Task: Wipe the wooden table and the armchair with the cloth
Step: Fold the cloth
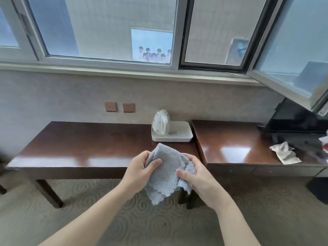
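A light blue-grey cloth [166, 174] hangs between both hands in front of the table's front edge. My left hand [140, 170] grips its left side with the thumb on top. My right hand [197, 178] grips its right side. The cloth's lower scalloped corner dangles over the carpet. The dark glossy wooden table [79, 148] stretches from left to centre under the window. A dark edge at the far left [1, 167] may be the armchair; I cannot tell.
A white kettle [161, 122] stands on a white tray [181, 134] at the table's back right. A second wooden desk [230, 144] adjoins on the right, bearing a crumpled wrapper [284, 155] and a black appliance [294, 118]. An open window sash [292, 82] juts inward above it.
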Demonstrator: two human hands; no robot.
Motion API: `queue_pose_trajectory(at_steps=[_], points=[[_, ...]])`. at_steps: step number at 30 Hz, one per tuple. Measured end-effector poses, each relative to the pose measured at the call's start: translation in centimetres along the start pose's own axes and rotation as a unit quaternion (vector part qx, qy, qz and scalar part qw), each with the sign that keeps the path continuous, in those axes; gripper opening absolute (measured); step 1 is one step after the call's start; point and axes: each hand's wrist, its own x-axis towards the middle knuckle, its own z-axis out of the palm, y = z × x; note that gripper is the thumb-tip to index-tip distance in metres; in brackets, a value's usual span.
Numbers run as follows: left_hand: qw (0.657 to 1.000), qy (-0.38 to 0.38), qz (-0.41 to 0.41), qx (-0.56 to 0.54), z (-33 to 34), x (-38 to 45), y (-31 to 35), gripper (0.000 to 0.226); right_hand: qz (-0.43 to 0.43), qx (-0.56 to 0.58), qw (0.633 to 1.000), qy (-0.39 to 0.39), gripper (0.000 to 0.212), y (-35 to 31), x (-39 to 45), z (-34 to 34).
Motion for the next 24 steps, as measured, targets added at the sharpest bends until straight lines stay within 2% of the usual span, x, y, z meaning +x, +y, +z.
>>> queue_pose_trajectory(at_steps=[2,6,9,12,13,16,18,21,24], points=[[1.000,-0.007,0.003,-0.009,0.6,3.7,-1.0,0.024,0.008,-0.015,1.000,0.002,0.055,-0.3,2.4,-1.4],[0.999,-0.036,-0.027,-0.014,1.8,11.2,-3.4,0.035,-0.008,-0.046,0.997,0.062,0.043,-1.2,7.8,-4.2],[0.998,-0.052,-0.040,-0.022,2.6,15.6,-4.4,0.021,-0.015,-0.059,0.994,0.094,0.033,-1.6,11.4,-6.6],[0.996,-0.085,-0.024,-0.001,3.2,19.3,-4.9,0.052,-0.007,-0.061,0.990,0.125,0.033,-1.7,14.7,-8.8],[0.994,-0.109,-0.013,0.022,3.4,20.6,-5.0,0.054,-0.008,-0.057,0.989,0.135,0.037,-1.7,15.8,-9.5],[0.975,-0.186,0.010,0.125,4.3,24.5,-5.9,0.034,-0.011,-0.074,0.979,0.191,0.047,-1.5,19.3,-12.0],[0.968,-0.196,0.006,0.154,5.3,26.8,-6.8,0.032,-0.001,-0.107,0.968,0.226,0.046,-1.1,21.7,-13.9],[0.966,-0.194,-0.033,0.165,7.0,30.2,-8.1,0.042,0.016,-0.182,0.961,0.206,0.030,-0.3,25.6,-17.1],[0.956,-0.207,-0.056,0.202,8.7,33.4,-9.1,0.061,0.043,-0.186,0.971,0.141,0.022,0.3,29.3,-20.8]])
